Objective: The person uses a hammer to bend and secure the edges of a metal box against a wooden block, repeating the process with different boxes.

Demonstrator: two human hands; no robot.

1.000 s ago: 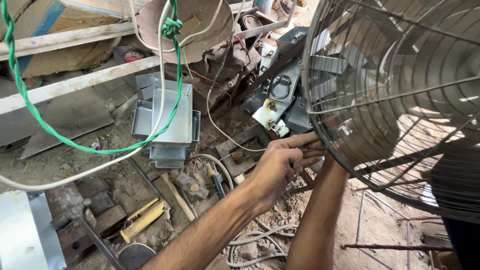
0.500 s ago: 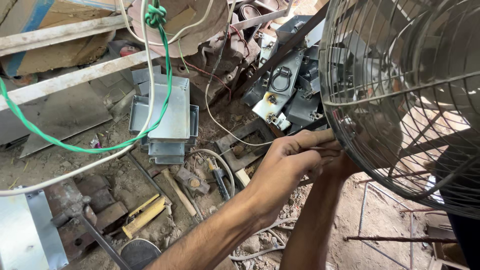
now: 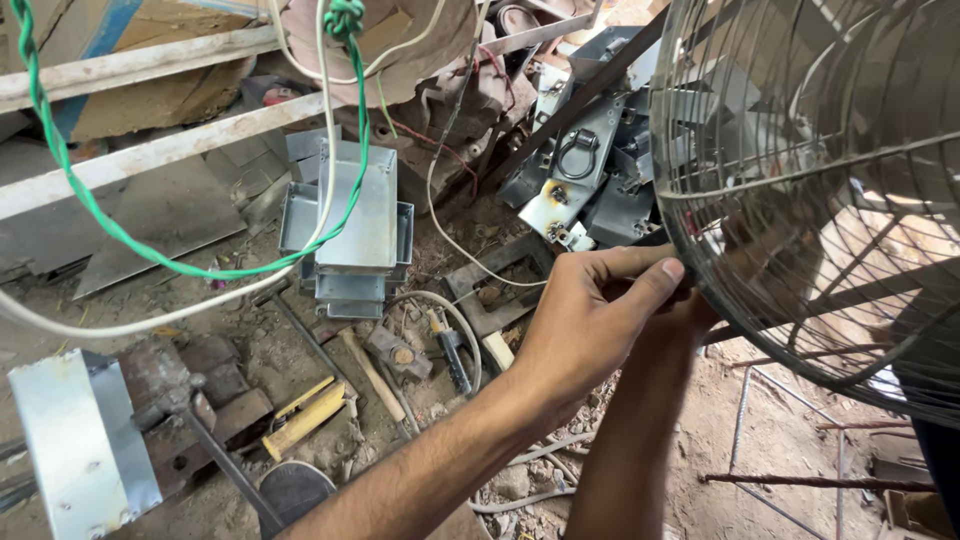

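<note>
A large round wire fan guard (image 3: 820, 180) fills the right side, its rim tilted toward me. My left hand (image 3: 590, 320) reaches in from the lower left and pinches the guard's rim between thumb and fingers at its lower left edge. My right forearm rises from the bottom centre beneath it. My right hand (image 3: 703, 312) is at the same spot on the rim, mostly hidden behind my left hand and the grille wires, so its grip is unclear.
On the dirt floor lie a stack of galvanised metal trays (image 3: 350, 230), a pile of metal brackets (image 3: 580, 170), a yellow-handled tool (image 3: 305, 415) and a grey metal box (image 3: 80, 440). A green twisted wire (image 3: 120, 235) and a white cable (image 3: 150, 320) hang across the left. Rusty rods (image 3: 800, 480) lie at the lower right.
The fan guard has come closer and lower in view. My left hand has stayed on its rim, and its fingers have shifted slightly along the wire.
</note>
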